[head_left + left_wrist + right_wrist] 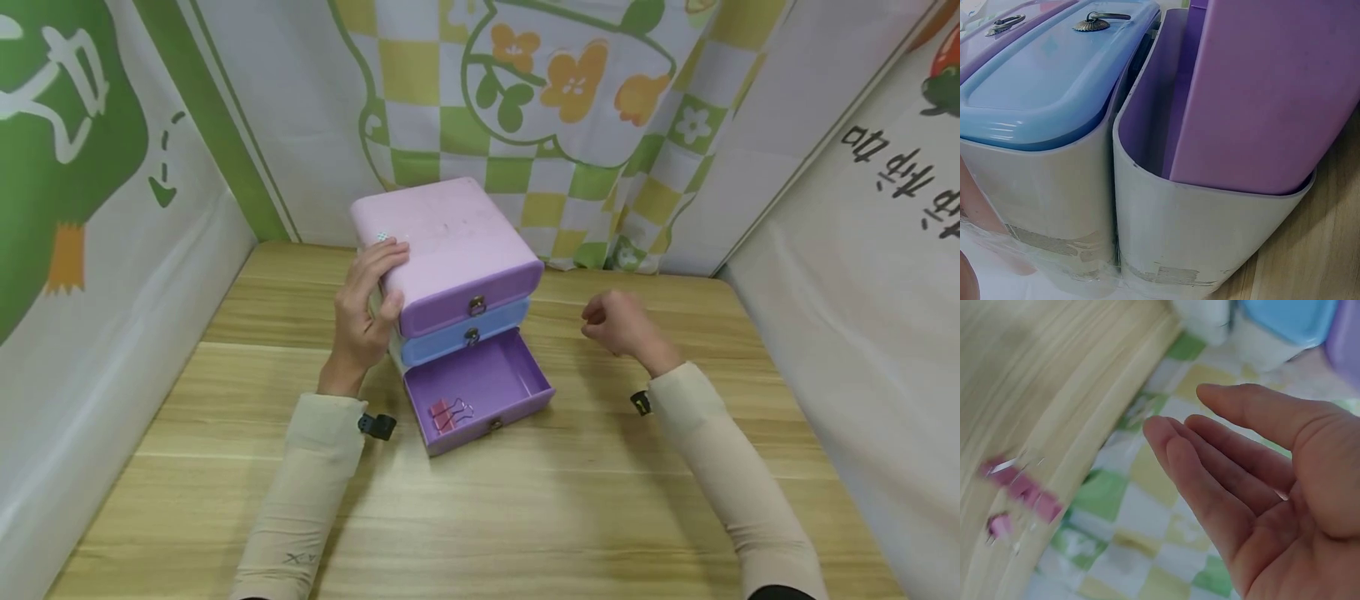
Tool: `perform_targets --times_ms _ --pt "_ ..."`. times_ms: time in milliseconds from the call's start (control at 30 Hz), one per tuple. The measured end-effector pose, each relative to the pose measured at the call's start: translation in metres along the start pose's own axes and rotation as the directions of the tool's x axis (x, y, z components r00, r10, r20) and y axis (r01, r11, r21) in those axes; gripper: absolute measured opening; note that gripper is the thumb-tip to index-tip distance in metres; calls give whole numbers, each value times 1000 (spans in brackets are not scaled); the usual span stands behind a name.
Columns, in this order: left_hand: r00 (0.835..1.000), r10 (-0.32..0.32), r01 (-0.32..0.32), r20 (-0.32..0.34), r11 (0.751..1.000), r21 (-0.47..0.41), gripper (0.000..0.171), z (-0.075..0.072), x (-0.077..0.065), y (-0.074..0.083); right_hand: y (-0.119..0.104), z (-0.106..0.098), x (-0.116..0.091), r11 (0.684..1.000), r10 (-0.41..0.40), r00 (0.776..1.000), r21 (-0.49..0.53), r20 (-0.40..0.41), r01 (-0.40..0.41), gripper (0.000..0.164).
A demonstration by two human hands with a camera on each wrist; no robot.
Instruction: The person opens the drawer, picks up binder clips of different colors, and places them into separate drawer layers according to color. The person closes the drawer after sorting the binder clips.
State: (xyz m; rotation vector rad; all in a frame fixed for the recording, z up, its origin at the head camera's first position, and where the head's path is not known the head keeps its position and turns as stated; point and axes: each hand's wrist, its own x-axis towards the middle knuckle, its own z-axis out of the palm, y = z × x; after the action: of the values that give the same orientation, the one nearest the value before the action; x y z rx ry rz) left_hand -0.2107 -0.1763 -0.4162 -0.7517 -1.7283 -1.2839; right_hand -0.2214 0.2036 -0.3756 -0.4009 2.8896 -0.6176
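Observation:
A small chest of drawers [442, 242] with a pink top stands on the table. Its bottom purple drawer [498, 375] is pulled out, with pink binder clips [443, 417] at its front left. My left hand [363, 312] rests on the chest's top left edge, fingers over the top and thumb near the front corner. In the left wrist view, the blue drawer front [1041, 81] is closed above the purple drawer [1266, 94]. To the right of the chest, my right hand [618, 323] is above the table, holding nothing; its thumb and fingertips are apart in the right wrist view.
More pink binder clips [1021, 487] lie on the wood in the right wrist view, blurred. Behind the chest hangs a checked curtain [517, 175]. White printed panels [862, 275] flank the wooden table [600, 500].

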Motion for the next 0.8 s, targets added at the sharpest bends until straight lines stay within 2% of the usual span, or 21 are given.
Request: perform_targets --times_ms 133,333,433,533,667,733,800 --pt "1000 -5 5 3 1000 1 52 0 -1 -1 15 2 4 997 17 1000 -74 22 -15 31" --pt "1000 -16 16 -3 1000 -5 51 1 -3 -1 36 11 13 976 -31 998 -214 47 41 28" --pt "1000 -18 18 -3 1000 -7 51 1 -4 0 42 15 17 967 -35 998 -251 54 48 20" --pt "1000 -16 16 0 1000 -7 51 1 -4 0 45 18 19 964 -19 998 -264 68 36 5" --pt "1000 -14 14 -2 1000 -7 51 1 -3 0 47 22 22 958 15 996 -286 88 11 29" --pt "1000 -14 14 -3 1000 -7 51 1 -3 0 48 23 23 953 28 995 -304 95 2 29" --pt "1000 -15 15 -4 1000 -7 51 0 -3 0 49 25 24 943 25 995 -333 93 7 21"
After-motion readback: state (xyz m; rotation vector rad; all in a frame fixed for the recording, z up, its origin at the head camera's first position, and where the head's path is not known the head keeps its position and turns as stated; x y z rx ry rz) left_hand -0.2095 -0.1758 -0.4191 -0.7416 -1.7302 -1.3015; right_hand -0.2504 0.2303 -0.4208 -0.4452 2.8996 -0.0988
